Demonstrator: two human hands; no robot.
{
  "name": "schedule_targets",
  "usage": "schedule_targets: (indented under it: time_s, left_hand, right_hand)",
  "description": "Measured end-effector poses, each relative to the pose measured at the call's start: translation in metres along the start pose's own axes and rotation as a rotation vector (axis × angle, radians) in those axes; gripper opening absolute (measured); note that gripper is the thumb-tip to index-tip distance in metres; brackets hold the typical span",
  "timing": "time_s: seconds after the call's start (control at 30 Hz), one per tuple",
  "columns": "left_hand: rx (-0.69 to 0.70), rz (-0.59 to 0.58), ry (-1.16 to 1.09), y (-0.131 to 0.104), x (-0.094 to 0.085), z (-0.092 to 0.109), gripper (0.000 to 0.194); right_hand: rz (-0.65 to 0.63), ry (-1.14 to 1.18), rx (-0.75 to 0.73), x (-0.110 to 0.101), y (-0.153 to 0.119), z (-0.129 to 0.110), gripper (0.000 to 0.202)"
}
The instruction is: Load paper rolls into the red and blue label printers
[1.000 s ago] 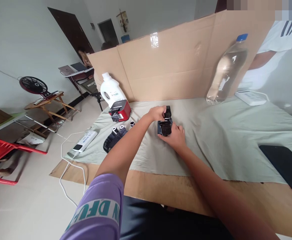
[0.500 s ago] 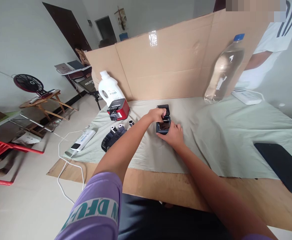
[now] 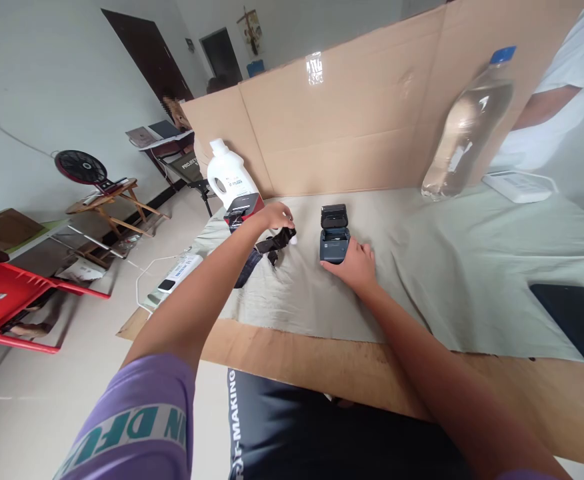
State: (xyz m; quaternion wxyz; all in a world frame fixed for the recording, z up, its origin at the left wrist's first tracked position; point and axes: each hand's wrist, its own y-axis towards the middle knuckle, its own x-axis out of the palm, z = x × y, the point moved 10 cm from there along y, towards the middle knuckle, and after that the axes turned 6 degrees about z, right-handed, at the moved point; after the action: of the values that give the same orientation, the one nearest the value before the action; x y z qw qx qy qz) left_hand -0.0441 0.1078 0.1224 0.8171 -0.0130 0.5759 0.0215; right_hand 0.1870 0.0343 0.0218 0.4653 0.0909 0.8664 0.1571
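Note:
A small dark portable label printer (image 3: 334, 252) stands on the cloth with its lid (image 3: 333, 215) raised and its roll bay uncovered. My right hand (image 3: 357, 267) grips its right side and front corner, thumb along the front. Left of the printer, my left hand (image 3: 276, 215) is closed on a small roll of black film (image 3: 286, 237) with a pale core end showing. A loose dark strip trails from the roll toward the left. Beneath my left forearm lies more dark film (image 3: 247, 270), partly hidden.
A red and black box (image 3: 245, 205) and a white jug (image 3: 232, 175) stand at the left. A large clear bottle (image 3: 465, 133) leans by the cardboard screen (image 3: 352, 133). At the right lies a black phone-like slab (image 3: 572, 320). A white power strip (image 3: 181, 272) sits at the left edge.
My left hand has moved left from the printer, carrying the roll of black film out of its bay. My right hand stays on the printer.

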Motion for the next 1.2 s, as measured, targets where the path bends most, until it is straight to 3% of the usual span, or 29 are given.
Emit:
schedule_targets:
  time_s: [0.17, 0.3, 0.4, 0.53, 0.67, 0.83, 0.97, 1.1, 1.2]
  left_hand:
    - [-0.038, 0.08, 0.073, -0.005, 0.031, -0.017, 0.037]
    - [-0.056, 0.057, 0.087, -0.009, 0.055, -0.021, 0.039]
    - [-0.072, 0.038, 0.09, -0.013, 0.062, -0.021, 0.043]
    - [-0.087, 0.073, 0.065, -0.014, 0.041, -0.032, 0.051]
    - [-0.139, 0.107, 0.034, -0.018, 0.011, -0.065, 0.045]
    - [-0.149, 0.031, -0.022, -0.029, 0.02, -0.093, 0.035]
    - [-0.129, 0.122, -0.137, -0.038, 0.014, -0.095, 0.03]
    - [-0.097, 0.318, -0.347, -0.055, -0.022, -0.092, 0.036]
    - [-0.067, 0.397, -0.6, -0.074, -0.039, -0.085, 0.042]
  right_hand:
    - [-0.009, -0.003, 0.007, 0.001, 0.0, 0.001, 0.086]
    - [-0.023, -0.004, 0.01, 0.001, 0.0, 0.001, 0.089]
    - [-0.026, -0.003, 0.013, 0.001, 0.0, 0.001, 0.086]
    - [-0.027, 0.01, 0.018, 0.001, 0.001, 0.001, 0.085]
    - [-0.027, 0.02, 0.012, 0.002, 0.001, 0.001, 0.087]
    - [-0.009, 0.026, 0.015, 0.001, 0.001, 0.002, 0.087]
    - [-0.008, 0.035, 0.01, 0.001, 0.001, 0.002, 0.084]
    - [-0.003, 0.047, 0.01, 0.001, 0.001, 0.002, 0.083]
    - [-0.003, 0.076, 0.022, 0.002, 0.0, 0.004, 0.088]
